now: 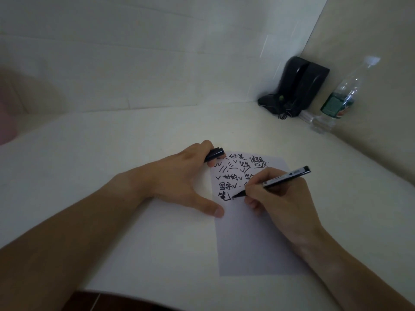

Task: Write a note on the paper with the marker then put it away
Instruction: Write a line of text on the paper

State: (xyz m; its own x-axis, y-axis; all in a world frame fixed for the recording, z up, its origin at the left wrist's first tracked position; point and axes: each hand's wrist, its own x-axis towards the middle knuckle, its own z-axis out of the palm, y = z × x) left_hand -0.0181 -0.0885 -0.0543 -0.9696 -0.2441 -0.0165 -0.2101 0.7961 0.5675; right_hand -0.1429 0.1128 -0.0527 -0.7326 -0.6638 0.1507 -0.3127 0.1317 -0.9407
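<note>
Black marker [276,180] tip on paper [253,239], writing half-hidden

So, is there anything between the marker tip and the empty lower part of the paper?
Nothing visible. The marker in the right hand has its tip on the paper, and the lower part is bare. The left hand, holding the cap, rests at the paper's left edge.
</note>
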